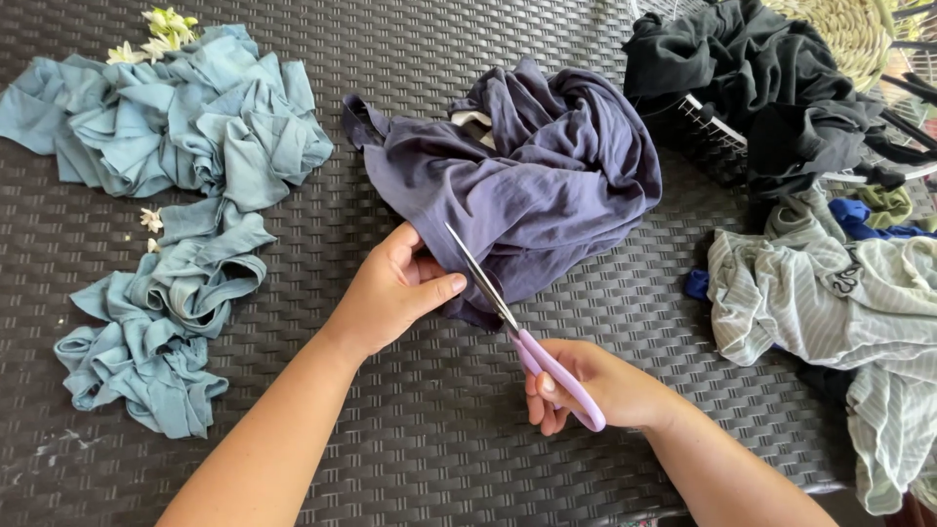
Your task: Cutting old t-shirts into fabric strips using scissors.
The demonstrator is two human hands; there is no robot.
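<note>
**Scissors at the edge of a purple-blue garment**

Dark woven wicker table (410, 429) fills the view from edge to edge, and cloth lies on it in several heaps. At its middle sits a crumpled purple-blue garment (547, 176), bunched into loose folds, with a pale patch showing near its upper part. Its near edge hangs toward the person, and that is where both hands work.

The left hand (395, 288) pinches the garment's lower left edge, thumb stretched out along the cloth and fingers tucked under the fold, so it is closed on the fabric. The right hand (595, 385) grips a pair of scissors (517, 332) by its lilac handles, fingers curled through and around the loops. The metal blades slant up and to the left from the handles and lie against the garment's near edge, just beside the left thumb; how far apart the blades stand cannot be told.

To the left, well apart from the hands, lies a large pile of light blue fabric strips (195, 117), and below it a smaller tangle of the same cloth (156, 332). Small white flowers (161, 24) rest at the top of the large pile, and a few more lie between the two heaps. To the right, a pale striped garment (839, 303) spreads over the table's edge, and a black garment (761, 78) is draped over a wire basket (712, 122) at the far right.
</note>
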